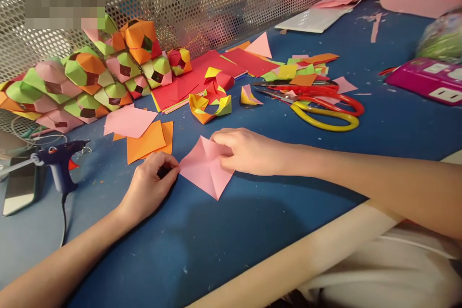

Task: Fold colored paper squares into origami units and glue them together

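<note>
A creased pink paper square (208, 167) is held a little above the blue table, one corner pointing toward me. My left hand (149, 180) pinches its left corner between thumb and fingertips. At the right corner, my right hand (249, 151) grips the paper, its fingers partly covering that side. Fold lines cross near the middle of the square. Just beyond my left hand lie orange paper squares (146, 142) and pink paper pieces (130, 120). Behind the paper sits a ring of folded yellow, orange and red paper (209, 106), with a small folded unit (250, 96) beside it.
Red and yellow-handled scissors (325, 115) lie right of the folded pieces, near paper scraps (301, 70). A glue gun (63, 161) and a phone (21, 183) are at left. Folded paper balls (86, 74) pile against the perforated metal panel (173, 0). A magenta object (426, 79) is right.
</note>
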Motion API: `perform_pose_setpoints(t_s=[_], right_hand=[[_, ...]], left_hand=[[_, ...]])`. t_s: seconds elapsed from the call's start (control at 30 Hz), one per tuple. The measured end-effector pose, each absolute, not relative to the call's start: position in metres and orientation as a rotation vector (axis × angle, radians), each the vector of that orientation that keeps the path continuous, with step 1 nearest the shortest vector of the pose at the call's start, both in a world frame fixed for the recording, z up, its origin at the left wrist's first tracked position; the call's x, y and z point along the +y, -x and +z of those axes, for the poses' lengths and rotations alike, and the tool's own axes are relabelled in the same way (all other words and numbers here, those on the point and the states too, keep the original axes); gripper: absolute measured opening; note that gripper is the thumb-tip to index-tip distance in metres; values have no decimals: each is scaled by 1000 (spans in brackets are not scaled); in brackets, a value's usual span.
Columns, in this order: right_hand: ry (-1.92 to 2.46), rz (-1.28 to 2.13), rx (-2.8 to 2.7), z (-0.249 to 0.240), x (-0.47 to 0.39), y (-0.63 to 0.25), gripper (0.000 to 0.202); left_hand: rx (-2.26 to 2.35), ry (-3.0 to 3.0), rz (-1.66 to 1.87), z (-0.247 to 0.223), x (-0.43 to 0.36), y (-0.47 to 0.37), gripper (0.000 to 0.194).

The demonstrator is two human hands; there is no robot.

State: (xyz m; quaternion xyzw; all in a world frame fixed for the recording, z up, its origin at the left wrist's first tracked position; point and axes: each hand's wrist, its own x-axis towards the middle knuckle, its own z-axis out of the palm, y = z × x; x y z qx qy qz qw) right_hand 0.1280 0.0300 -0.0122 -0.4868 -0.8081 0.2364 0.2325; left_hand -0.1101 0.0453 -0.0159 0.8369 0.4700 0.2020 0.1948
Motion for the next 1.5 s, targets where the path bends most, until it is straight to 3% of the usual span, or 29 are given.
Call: perform_pose_setpoints(t_s=[0.17, 0.27, 0.57, 0.83, 1.5], right_hand=[[1225, 523, -2116, -18, 28, -124, 16], [1137, 540, -1967, -21, 29, -122, 4], [566, 73, -2461, -28, 27, -135, 19], [509, -78, -2625, -27, 18, -128, 32], [474, -130, -2826, -21, 15, -131, 20]], left_hand=[[1258, -2389, 536, -16, 47, 111, 3], [1247, -2402, 534, -16, 48, 111, 4], [1255, -2294, 510, -12, 52, 115, 8], [1120, -2347, 502, -13, 55, 120, 9], [1126, -2350, 507, -9, 54, 114, 12]])
